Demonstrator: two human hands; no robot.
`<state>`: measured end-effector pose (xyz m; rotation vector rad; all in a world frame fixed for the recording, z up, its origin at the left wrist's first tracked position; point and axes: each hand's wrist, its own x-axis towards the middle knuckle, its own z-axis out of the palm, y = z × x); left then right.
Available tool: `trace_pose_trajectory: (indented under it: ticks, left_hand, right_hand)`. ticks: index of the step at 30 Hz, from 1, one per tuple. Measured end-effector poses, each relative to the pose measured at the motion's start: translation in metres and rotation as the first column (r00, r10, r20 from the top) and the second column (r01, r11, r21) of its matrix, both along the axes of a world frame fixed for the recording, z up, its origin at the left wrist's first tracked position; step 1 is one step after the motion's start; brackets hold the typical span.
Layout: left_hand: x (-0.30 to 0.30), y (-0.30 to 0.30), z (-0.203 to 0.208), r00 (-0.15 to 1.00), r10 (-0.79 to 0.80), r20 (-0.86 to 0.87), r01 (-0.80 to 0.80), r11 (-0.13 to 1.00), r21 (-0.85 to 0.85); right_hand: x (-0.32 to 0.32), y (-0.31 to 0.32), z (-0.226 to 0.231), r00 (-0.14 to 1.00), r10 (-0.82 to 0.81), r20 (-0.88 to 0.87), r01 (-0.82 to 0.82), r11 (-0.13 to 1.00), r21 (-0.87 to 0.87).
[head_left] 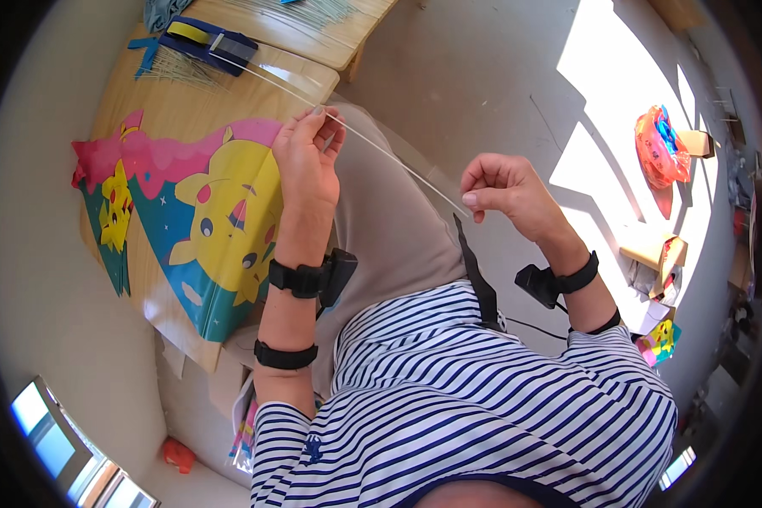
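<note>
Left hand (307, 157): your thumb and fingertips are closed on a thin white rod (389, 157), in front of your lap. Right hand (508, 190): your fingers are curled, thumb and forefinger drawn close together, at the rod's near end; cannot tell whether they pinch it or sit just beside it.

Rod position: slanting from upper left to lower right, one end over the blue tape dispenser (207, 46), the other by your right thumb, the middle stretch above your beige trousers (398, 229).

Table (237, 97), on your left: carries the dispenser, which holds a yellow roll. Beside it lie a bundle of thin pale sticks (178, 72) and a bright blue strip (146, 55). Nearer you, a large printed sheet (237, 203) in pink, teal and yellow, with a yellow cartoon figure, is spread near your left forearm. A smaller yellow star-like figure (116, 207) shows at the sheet's left part.

A further tabletop section (347, 34) beyond bears more thin sticks (313, 10).

Both your wrists wear black straps with a dark module. Floor, to your right: a red plastic bag (659, 152) with blue contents, lying in sunlight, and an open cardboard box (652, 245) nearer you.
</note>
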<state>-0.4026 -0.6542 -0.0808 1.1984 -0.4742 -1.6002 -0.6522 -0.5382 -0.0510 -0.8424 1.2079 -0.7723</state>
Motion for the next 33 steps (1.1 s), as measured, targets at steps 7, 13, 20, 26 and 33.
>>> trace_pose_trajectory:
  ticks: [7,13,20,26,33]
  left_hand:
    - [0.005,0.0,-0.008,1.0,-0.016,-0.018,0.016,1.0,0.003]
    - [0.02,-0.027,-0.009,0.999,-0.025,0.04,0.028,0.997,-0.071]
    - [0.029,-0.026,-0.003,0.99,-0.137,0.026,0.139,0.974,-0.177]
    - [0.046,-0.04,-0.018,0.992,0.095,0.078,-0.075,0.972,-0.222]
    - [0.108,-0.149,-0.022,0.941,0.221,0.257,-0.116,0.922,-0.37]
  right_hand:
    - [0.0,0.001,-0.004,1.0,0.008,-0.011,-0.008,1.0,-0.011]
    - [0.003,-0.001,0.004,0.999,-0.036,0.017,0.036,0.999,0.006]
    - [0.002,-0.008,0.009,0.999,-0.039,-0.025,0.039,0.999,0.004]
    - [-0.004,-0.008,0.005,0.997,-0.056,-0.045,0.057,0.998,0.019]
    - [-0.008,-0.009,0.012,0.998,-0.062,-0.02,0.063,0.998,0.033]
